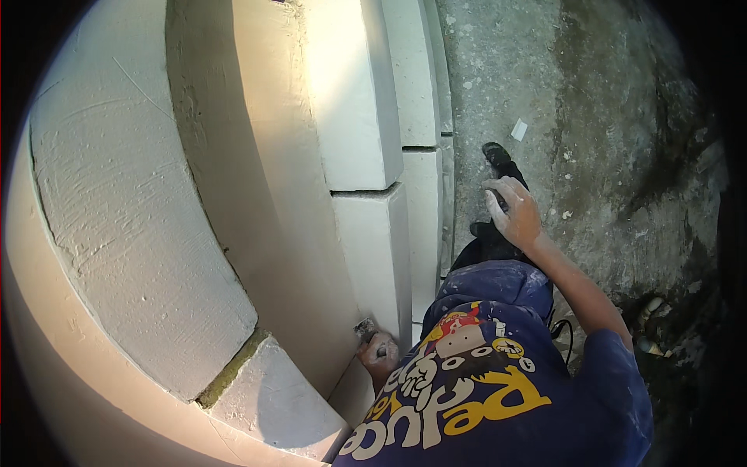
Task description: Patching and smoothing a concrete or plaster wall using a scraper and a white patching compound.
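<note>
My left hand, dusty and closed, is low beside the pale blocks, partly hidden by my shirt. A small grey, rough-looking piece sticks out at its fingers; its kind is not clear. The nearest pale block rises just beyond that hand, with a smooth beige surface to its left. Out to the right, my right hand hangs over my dark-clad leg and the floor. Its fingers are loosely curved and apart, whitened with powder, and nothing shows in them.
Large white blocks curve along the left, with a mortar-like gap between two of them. More blocks line the middle, separated by dark joints. The stained concrete floor on the right bears a small white scrap.
</note>
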A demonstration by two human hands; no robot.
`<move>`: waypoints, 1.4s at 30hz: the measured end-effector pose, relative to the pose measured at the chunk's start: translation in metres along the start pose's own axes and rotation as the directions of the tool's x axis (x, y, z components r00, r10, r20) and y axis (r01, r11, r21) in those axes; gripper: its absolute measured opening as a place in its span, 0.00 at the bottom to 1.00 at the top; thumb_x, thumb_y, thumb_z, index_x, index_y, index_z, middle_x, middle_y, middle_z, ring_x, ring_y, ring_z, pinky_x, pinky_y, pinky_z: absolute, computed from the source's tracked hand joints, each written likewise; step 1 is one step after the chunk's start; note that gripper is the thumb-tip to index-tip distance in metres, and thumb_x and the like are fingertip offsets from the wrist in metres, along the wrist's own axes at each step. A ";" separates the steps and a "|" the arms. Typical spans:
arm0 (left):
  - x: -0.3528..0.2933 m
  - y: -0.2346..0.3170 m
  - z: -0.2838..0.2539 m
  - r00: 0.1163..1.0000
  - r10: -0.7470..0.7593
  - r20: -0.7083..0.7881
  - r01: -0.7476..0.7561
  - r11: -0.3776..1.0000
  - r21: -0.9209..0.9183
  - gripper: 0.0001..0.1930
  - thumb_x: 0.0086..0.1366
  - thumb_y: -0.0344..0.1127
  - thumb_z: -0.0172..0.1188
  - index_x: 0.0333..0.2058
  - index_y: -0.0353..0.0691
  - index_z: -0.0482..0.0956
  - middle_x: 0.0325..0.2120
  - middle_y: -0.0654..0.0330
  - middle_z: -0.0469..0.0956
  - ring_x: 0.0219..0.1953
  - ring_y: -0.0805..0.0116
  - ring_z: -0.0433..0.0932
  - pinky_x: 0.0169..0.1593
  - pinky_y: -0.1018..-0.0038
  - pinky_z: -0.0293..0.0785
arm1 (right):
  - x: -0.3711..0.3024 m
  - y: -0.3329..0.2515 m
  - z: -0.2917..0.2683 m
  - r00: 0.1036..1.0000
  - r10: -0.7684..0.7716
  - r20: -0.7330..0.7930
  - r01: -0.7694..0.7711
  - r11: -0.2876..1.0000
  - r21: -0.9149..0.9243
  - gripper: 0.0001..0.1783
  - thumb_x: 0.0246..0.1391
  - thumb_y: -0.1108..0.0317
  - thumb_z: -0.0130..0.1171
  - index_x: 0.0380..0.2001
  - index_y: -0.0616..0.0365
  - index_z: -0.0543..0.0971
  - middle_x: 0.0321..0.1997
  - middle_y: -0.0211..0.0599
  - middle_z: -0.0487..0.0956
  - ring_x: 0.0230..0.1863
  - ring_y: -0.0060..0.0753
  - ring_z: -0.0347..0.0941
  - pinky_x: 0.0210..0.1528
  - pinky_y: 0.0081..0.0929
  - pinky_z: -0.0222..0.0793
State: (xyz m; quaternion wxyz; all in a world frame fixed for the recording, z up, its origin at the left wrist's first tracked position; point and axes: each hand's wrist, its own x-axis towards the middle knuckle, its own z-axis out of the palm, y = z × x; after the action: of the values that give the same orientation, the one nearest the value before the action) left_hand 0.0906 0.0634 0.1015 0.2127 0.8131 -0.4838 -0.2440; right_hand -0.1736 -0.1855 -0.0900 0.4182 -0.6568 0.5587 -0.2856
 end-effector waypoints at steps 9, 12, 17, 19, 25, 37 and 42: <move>0.081 0.077 0.002 0.990 0.128 -0.052 -0.104 0.939 0.328 0.07 0.65 0.31 0.58 0.37 0.32 0.77 0.29 0.52 0.77 0.30 0.62 0.76 0.35 0.69 0.71 | -0.033 0.294 0.134 0.644 0.754 0.127 -0.742 0.657 -0.135 0.14 0.57 0.59 0.60 0.42 0.53 0.85 0.44 0.52 0.85 0.49 0.55 0.81 0.54 0.43 0.74; 0.090 0.045 -0.003 0.982 0.188 -0.003 -0.167 0.880 0.444 0.09 0.66 0.35 0.57 0.33 0.33 0.76 0.27 0.51 0.79 0.22 0.58 0.74 0.28 0.62 0.68 | -0.037 0.437 0.206 0.427 0.902 0.062 -0.891 0.432 -0.137 0.16 0.55 0.56 0.61 0.43 0.51 0.86 0.48 0.51 0.85 0.54 0.54 0.80 0.57 0.44 0.74; 0.132 -0.046 0.105 0.991 -0.107 -0.080 0.127 0.939 0.318 0.14 0.67 0.40 0.53 0.31 0.33 0.75 0.26 0.50 0.78 0.23 0.56 0.76 0.28 0.61 0.67 | 0.022 0.638 0.251 0.371 0.928 -0.028 -0.910 0.357 -0.211 0.21 0.57 0.53 0.61 0.49 0.52 0.85 0.52 0.52 0.83 0.57 0.54 0.79 0.58 0.44 0.74; 0.156 -0.075 0.124 0.998 -0.046 -0.044 0.061 0.890 0.452 0.14 0.66 0.40 0.53 0.30 0.33 0.75 0.26 0.50 0.78 0.23 0.55 0.76 0.28 0.61 0.68 | 0.061 0.635 0.317 0.369 0.927 0.064 -0.908 0.374 -0.189 0.27 0.58 0.47 0.61 0.52 0.54 0.83 0.54 0.53 0.82 0.58 0.53 0.79 0.58 0.44 0.74; 0.197 -0.124 0.156 0.994 0.069 0.084 -0.105 0.808 0.580 0.14 0.65 0.41 0.52 0.29 0.33 0.74 0.25 0.51 0.78 0.23 0.55 0.76 0.28 0.60 0.68 | 0.082 0.674 0.375 0.358 0.932 0.057 -0.854 0.352 -0.383 0.32 0.59 0.44 0.59 0.57 0.55 0.79 0.59 0.51 0.80 0.60 0.52 0.78 0.59 0.46 0.75; 0.151 -0.015 0.053 0.899 0.421 -0.120 -0.193 0.627 0.754 0.15 0.64 0.41 0.51 0.27 0.33 0.74 0.24 0.52 0.78 0.23 0.54 0.76 0.28 0.59 0.70 | 0.059 0.616 0.280 0.706 0.703 0.091 -0.681 0.708 -0.187 0.28 0.56 0.51 0.65 0.54 0.57 0.82 0.49 0.60 0.82 0.51 0.62 0.79 0.55 0.50 0.75; 0.107 0.068 0.040 0.935 0.328 -0.133 -0.090 0.583 0.807 0.10 0.60 0.35 0.52 0.30 0.32 0.74 0.23 0.47 0.69 0.24 0.48 0.71 0.28 0.57 0.64 | 0.068 0.424 0.176 0.889 0.453 -0.071 -0.428 0.875 0.228 0.16 0.61 0.63 0.60 0.42 0.68 0.83 0.33 0.50 0.85 0.34 0.39 0.82 0.39 0.38 0.74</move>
State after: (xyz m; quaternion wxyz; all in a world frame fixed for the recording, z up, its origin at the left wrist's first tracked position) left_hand 0.0646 -0.0667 0.0892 -0.0769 0.7842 -0.6011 0.1336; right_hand -0.2210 -0.2224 -0.5505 0.5028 -0.4466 0.6857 -0.2786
